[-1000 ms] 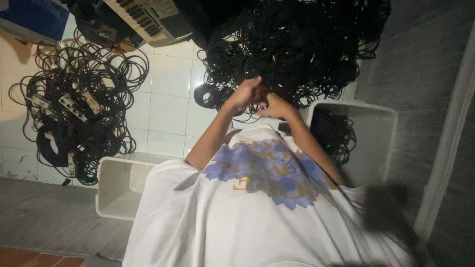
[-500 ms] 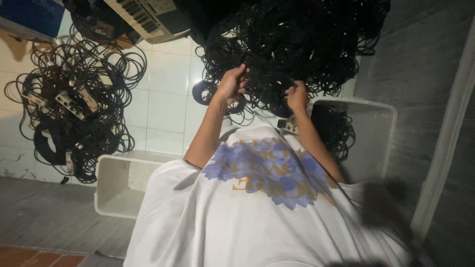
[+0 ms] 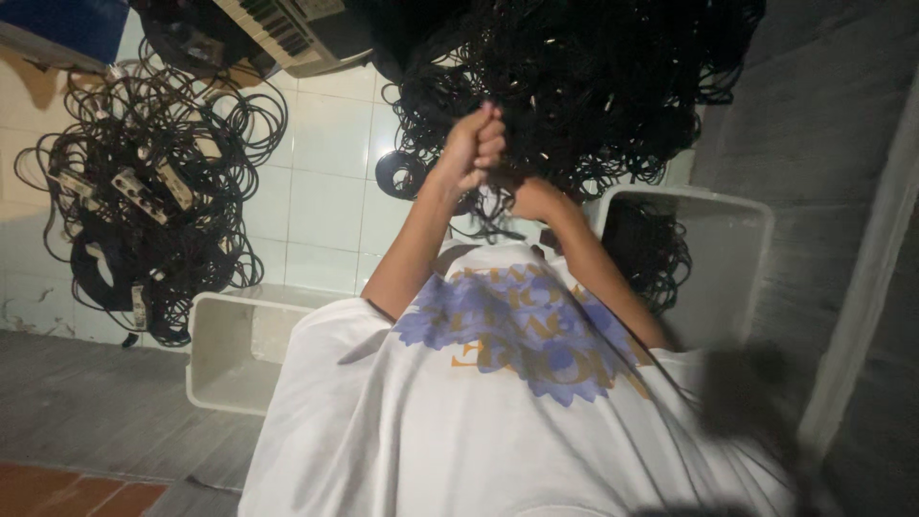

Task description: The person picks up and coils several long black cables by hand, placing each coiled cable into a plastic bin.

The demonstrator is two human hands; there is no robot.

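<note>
A big tangled heap of black cables point(image 3: 574, 86) lies on the white tiled floor in front of me. My left hand point(image 3: 474, 144) is raised at the heap's near edge, closed in a fist around a black cable. My right hand point(image 3: 522, 196) sits just under and behind it, mostly hidden, with its wrist showing and thin cable strands hanging beside it. The two hands touch. Below them my white shirt with a purple flower print point(image 3: 522, 335) fills the lower part of the view.
A white plastic tub point(image 3: 225, 354) stands at the left. A second white tub point(image 3: 737, 249) at the right holds some black cable. Another cable pile with power strips point(image 3: 144, 220) lies far left. A keyboard instrument point(image 3: 287, 33) and a blue box point(image 3: 57, 24) sit at the top.
Half a second ago my hands were apart, each in the cable heap. They have come back together, the left fist now over the right hand.
</note>
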